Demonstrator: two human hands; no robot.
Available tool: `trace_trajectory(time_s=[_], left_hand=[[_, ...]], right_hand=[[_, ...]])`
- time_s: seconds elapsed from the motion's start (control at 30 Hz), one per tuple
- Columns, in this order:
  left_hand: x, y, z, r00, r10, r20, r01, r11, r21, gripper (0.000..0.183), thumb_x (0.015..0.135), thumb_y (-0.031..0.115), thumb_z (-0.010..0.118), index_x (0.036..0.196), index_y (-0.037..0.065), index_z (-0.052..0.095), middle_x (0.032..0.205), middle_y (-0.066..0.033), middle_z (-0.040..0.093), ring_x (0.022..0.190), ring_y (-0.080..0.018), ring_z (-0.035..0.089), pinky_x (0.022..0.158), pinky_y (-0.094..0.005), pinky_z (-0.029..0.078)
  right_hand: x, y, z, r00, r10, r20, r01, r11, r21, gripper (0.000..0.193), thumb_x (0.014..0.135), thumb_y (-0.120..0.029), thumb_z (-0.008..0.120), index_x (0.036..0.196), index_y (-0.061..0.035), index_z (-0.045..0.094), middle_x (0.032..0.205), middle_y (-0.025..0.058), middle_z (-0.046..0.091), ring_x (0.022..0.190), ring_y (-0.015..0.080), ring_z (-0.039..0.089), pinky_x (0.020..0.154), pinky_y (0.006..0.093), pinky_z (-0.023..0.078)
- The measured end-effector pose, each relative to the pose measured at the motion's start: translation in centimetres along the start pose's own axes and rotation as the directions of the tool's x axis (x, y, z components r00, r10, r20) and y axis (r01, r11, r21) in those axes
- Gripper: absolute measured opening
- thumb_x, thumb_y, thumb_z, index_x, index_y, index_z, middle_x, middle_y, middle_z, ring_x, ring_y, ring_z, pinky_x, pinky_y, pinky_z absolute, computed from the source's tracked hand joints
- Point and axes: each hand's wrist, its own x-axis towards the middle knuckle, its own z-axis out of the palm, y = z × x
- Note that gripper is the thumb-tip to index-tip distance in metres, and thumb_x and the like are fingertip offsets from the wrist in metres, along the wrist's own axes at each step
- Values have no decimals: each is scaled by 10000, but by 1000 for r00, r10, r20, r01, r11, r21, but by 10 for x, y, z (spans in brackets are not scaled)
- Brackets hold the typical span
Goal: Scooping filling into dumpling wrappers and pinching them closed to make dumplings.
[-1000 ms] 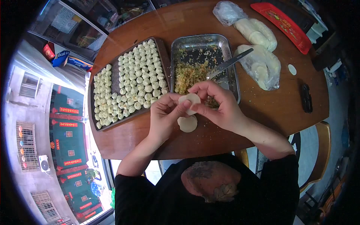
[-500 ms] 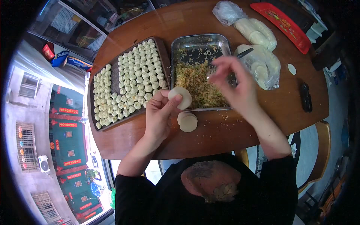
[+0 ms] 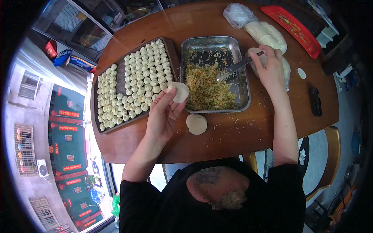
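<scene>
My left hand (image 3: 165,112) pinches a round white dough wrapper (image 3: 180,93) between thumb and fingers, held above the table at the tray's right edge. My right hand (image 3: 271,70) grips the dark handle of a slim metal utensil (image 3: 235,68). That utensil slants down to the left into a chopped, orange-and-green filling (image 3: 210,91); its tip is partly covered, so I cannot tell its exact kind. The filling lies in a rectangular steel pan (image 3: 247,101). Below the pan, a small stack of wrappers (image 3: 197,124) rests on the table.
A dark baking tray (image 3: 120,80) with rows of small pleated dumplings (image 3: 145,73) stands at left. Wrapped dough (image 3: 266,33), a clear plastic bag (image 3: 237,15) and a red tray (image 3: 291,29) lie at back right. A black object (image 3: 315,101) and white oval (image 3: 301,73) are at right.
My right hand has moved right and up from over the filling and has closed on the utensil's handle. My left hand, still with the wrapper, has shifted slightly left and up.
</scene>
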Motion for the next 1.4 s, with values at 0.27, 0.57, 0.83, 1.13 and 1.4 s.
trace_trajectory(time_s=[0.27,0.57,0.83,1.13,1.4], left_hand=[[-2,-2,1,997,-36,63,38,999,-16,236,962,134,595,1157,3,584,1105,-119,677,1014,-170,679,835,-232,586],[1,1,-3,999,-39,4,39,996,-74,313,956,156,598,1201,-26,531,1162,-126,642,1088,-195,641,925,-255,554],[3,0,-7,999,-4,-53,-1,996,-91,287,960,144,590,1190,-21,541,1151,-117,646,1082,-185,642,929,-254,554],[3,-2,-4,1000,-27,-7,26,997,-66,242,974,121,564,1175,-13,561,1145,-118,652,1077,-181,645,935,-262,553],[-2,-5,-1,995,-91,36,91,996,-12,231,988,131,548,1170,-9,578,1139,-123,658,1045,-182,657,934,-273,552]], right_hand=[[7,21,13,974,125,187,-178,937,300,326,905,-308,675,1069,-30,625,855,86,626,782,194,613,689,318,488],[1,-23,-15,885,-94,456,-367,463,807,125,939,-145,650,1007,-41,646,868,-9,630,731,52,545,646,209,444],[-12,-39,-16,979,-26,204,-150,593,791,130,955,-135,629,959,-5,645,701,-4,606,584,36,519,529,186,404],[-17,-44,-3,994,37,103,-106,557,823,177,1011,-167,533,960,-22,622,724,-8,596,580,25,519,517,180,394],[-26,-50,0,973,-21,230,-176,574,800,194,1016,-192,525,945,-35,613,686,-3,582,548,31,514,486,182,384]])
